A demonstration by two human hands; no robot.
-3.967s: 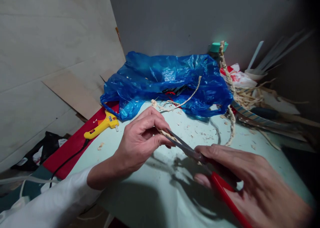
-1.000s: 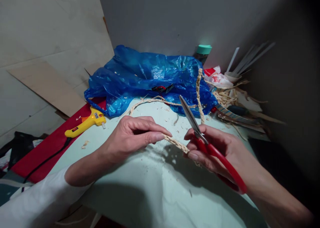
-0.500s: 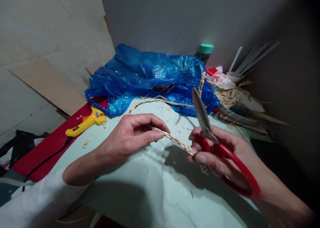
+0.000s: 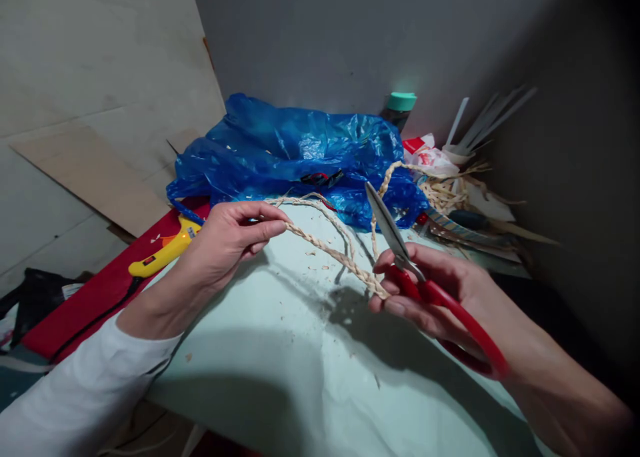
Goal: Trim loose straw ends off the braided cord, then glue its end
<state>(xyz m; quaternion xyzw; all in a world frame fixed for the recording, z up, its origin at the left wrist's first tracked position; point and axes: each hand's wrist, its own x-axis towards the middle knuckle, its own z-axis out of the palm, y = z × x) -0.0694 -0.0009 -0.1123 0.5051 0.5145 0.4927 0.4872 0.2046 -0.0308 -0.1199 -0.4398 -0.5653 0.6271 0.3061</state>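
- while the left hand [image 4: 230, 240] pinches, thumb and fingertips together on a braid [image 4: 325, 249], the right hand [image 4: 457, 270] nips the lower stretch, so this pale plait is clamped at both sides, held above the table cover [image 4: 300, 350] and sloping down to the right.
- and look at that right hand, doing double duty: the scissors [image 4: 390, 229] ride in it too, red handles hooked around the palm, blades together and angled up, clear of the stretch between the hands.
- so the step in hand looks, to my eye, like drawing the braid out and looking it over, with no cut being made.
- the next move, i'd judge, calls for a light, even pull; any snip would first need a regrip, those right fingers being busy.
- just beyond, here's the snag: a loose plait [image 4: 344, 229] curves across the cover, and another length climbs behind the blades; one cord or several, can't tell, but it could catch.
- small scraps litter the middle.
- over on the left, a yellow glue gun [image 4: 165, 253], its front partly hidden by the left arm, lies on a red panel [image 4: 63, 317].
- at the back, a blue plastic bag [image 4: 300, 137] sprawls wide; right of it, a green-lidded jar [image 4: 401, 101], pale strips [image 4: 445, 195] and thin sticks [image 4: 493, 125] crowd the corner.
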